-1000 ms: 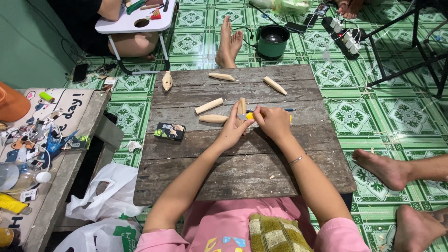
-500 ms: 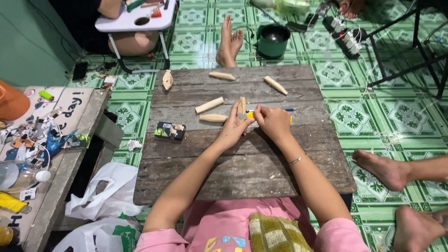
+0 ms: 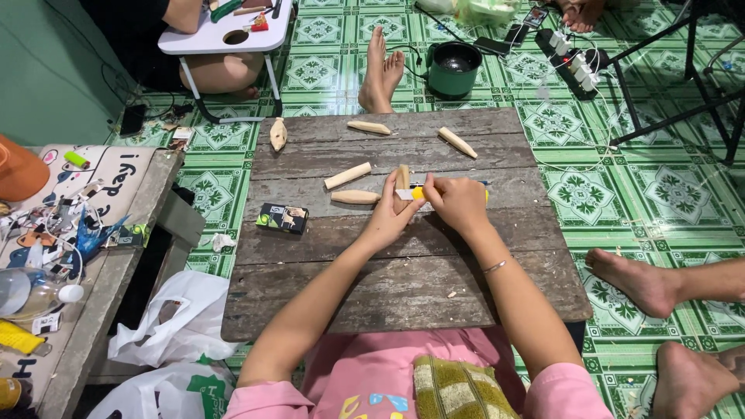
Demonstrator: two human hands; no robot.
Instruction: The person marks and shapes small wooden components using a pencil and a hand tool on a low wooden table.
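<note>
Head view: the only view; it looks down on a weathered wooden board laid over a green tiled floor, and every place below is told from that board.
Left hand: near the board's middle, fingers curled around a pale wooden piece that it holds upright.
Right hand: just beside the left, closed on a yellow-handled cutter whose tip meets the held piece.
Work done, as I judge it: pale shavings lie scattered on the board and five other carved pieces lie finished or half-shaped; the held piece is under the blade.
Work left: I cannot tell how much more the held piece needs, nor whether the lying pieces are finished.
Wooden pieces, counted: six, namely one in hand, two lying left of the hands, two toward the far edge, and one at the far left corner.
Small dark box: one, left of the hands on the board.
Green pot: one, on the floor beyond the far edge.
Power strip: one, beyond the far right corner.
Other people's bare feet: several around the board.
</note>
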